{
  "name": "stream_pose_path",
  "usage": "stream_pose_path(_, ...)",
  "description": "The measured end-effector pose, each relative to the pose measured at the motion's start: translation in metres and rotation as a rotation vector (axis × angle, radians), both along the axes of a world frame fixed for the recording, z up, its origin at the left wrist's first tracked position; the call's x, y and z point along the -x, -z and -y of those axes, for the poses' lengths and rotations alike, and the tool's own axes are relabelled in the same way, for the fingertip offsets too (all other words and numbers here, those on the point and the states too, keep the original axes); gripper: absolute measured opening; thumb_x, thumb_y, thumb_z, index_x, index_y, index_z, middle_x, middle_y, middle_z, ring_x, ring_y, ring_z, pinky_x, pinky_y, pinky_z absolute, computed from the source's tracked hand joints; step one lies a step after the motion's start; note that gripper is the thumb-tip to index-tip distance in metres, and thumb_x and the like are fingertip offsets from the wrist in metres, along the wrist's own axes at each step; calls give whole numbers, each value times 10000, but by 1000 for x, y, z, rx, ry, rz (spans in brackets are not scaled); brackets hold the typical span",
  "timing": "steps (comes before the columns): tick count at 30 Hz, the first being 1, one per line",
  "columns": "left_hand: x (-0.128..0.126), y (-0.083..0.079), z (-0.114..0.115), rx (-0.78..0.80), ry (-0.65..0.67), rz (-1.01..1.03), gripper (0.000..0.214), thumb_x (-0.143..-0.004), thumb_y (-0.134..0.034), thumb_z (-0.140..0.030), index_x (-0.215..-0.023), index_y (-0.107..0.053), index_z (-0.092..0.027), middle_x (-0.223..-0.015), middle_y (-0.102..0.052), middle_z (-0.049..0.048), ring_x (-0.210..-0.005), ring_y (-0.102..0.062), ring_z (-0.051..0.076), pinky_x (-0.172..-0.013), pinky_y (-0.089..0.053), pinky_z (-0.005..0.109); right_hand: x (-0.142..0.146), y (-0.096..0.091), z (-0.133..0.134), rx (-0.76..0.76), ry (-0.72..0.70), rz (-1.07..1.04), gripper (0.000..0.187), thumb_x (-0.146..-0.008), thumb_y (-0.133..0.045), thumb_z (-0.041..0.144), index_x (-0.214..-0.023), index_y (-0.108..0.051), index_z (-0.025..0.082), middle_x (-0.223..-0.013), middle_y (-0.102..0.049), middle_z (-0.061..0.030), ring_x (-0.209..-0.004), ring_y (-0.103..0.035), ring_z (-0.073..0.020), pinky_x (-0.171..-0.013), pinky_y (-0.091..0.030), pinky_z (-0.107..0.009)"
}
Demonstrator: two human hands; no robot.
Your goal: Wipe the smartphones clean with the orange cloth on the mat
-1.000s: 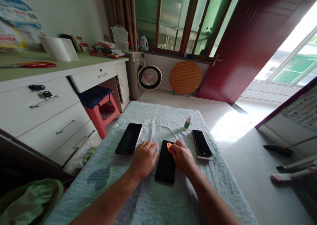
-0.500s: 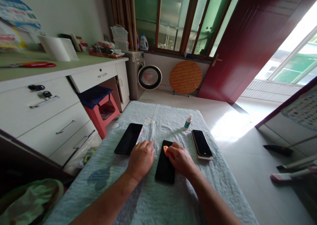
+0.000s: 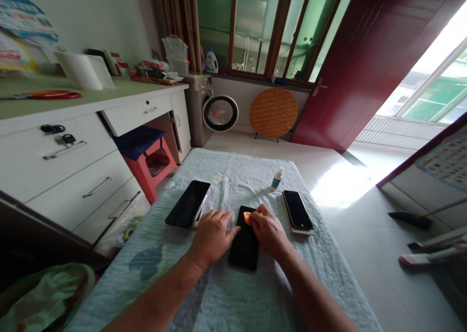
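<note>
A black smartphone [image 3: 243, 250] lies face up on the cloth-covered table [image 3: 280, 288] in front of me. My right hand [image 3: 269, 230] is closed on a small orange cloth [image 3: 247, 218], which touches the upper part of the screen. Beside the phone's left edge rests my left hand [image 3: 213, 232], fingers stretched out and thumb at the phone's edge. Left of that hand lies a larger black device [image 3: 188, 203] with a pinkish edge. To the right, another smartphone [image 3: 297, 210] sits on a pale flat item [image 3: 302, 231]. A small spray bottle [image 3: 277, 179] stands upright behind.
A white desk [image 3: 69, 161] with drawers runs along the left, with a red stool [image 3: 156, 169] by it. A washing machine [image 3: 200, 110] with its door open and a round wooden tabletop [image 3: 273, 113] are at the back. A bin [image 3: 85, 278] stands lower left.
My left hand has spread its thumb out to the phone's left edge. My right hand and the orange cloth have shifted slightly right on the screen. The left device sits slightly further left.
</note>
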State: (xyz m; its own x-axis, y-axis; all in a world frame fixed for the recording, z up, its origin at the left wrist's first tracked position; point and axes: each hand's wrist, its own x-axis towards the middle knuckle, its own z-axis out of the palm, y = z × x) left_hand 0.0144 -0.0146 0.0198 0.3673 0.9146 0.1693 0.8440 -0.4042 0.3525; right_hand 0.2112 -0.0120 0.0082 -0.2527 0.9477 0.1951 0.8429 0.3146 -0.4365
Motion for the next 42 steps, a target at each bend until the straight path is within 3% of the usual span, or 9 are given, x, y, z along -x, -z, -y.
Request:
stream_pose_path(2, -4, 0, 4, 72, 112, 50, 565, -821, -663, -518, -1282, -568, -206, -1263, -611, 107, -1186, -530, 306, -1031, -391, 439, -3, 3, -2, -24, 69, 19, 212, -939, -478, 185, -822, -653, 208, -923, -527, -11, -718, -498, -98, -663, -353, -213)
stream_pose_path(5, -9, 3, 10, 209, 239, 58, 1007, -607, -775, -641, -1441, -408, -213, -1502, -396, 152, -1373, -343, 379, -1131, -271, 523, -6, 5, -4, -33, 133, 32, 240, -954, -457, 208, -806, -646, 206, -906, -519, -9, -718, -504, -101, -671, -352, -215)
stream_pose_path(9, -11, 6, 13, 326, 285, 28, 1237, -506, -809, -625, -1522, -245, -203, -1595, -183, 184, -1451, -157, 422, -1160, -166, 586, -5, 6, -5, 0, 152, 37, 219, -955, -450, 211, -857, -644, 227, -852, -514, 6, -690, -496, -105, -628, -330, -214)
stream_pose_path(16, -13, 8, 13, 357, 250, 47, 1244, -508, -826, -534, -1529, -216, -170, -1599, -163, 194, -1461, -137, 408, -1178, -139, 575, 2, 1, -1, 3, 38, 55, 253, -962, -450, 214, -807, -649, 227, -849, -541, 1, -690, -499, -102, -619, -330, -209)
stream_pose_path(22, -11, 20, 12, 317, 270, 94, 1272, -502, -833, -527, -1536, -174, -191, -1597, -170, 193, -1456, -152, 413, -1171, -142, 596, 6, -12, 6, 31, -112, 30, 164, -928, -521, 217, -926, -685, 229, -905, -569, -13, -763, -547, -110, -696, -388, -202)
stream_pose_path(30, -10, 20, 12, 335, 247, 64, 1323, -500, -850, -528, -1540, -139, -124, -1599, -135, 216, -1466, -118, 397, -1186, -141, 564, 7, -10, 6, 72, -250, -26, 185, -925, -533, 206, -862, -707, 219, -881, -579, -6, -797, -567, -109, -720, -409, -191)
stream_pose_path(33, -10, 19, 12, 330, 252, 69, 1319, -512, -844, -520, -1543, -118, -134, -1597, -158, 209, -1466, -129, 388, -1187, -145, 556, 5, -8, 5, 77, -220, -41, 195, -916, -534, 176, -847, -709, 227, -882, -577, 0, -782, -565, -101, -719, -404, -188)
stream_pose_path(42, -10, 11, 12, 338, 280, 47, 1237, -557, -793, -499, -1541, -121, -165, -1597, -173, 191, -1472, -121, 369, -1190, -135, 538, -7, 5, -8, -15, 58, 62, 238, -970, -495, 258, -835, -688, 226, -863, -563, -4, -745, -536, -106, -673, -365, -210)
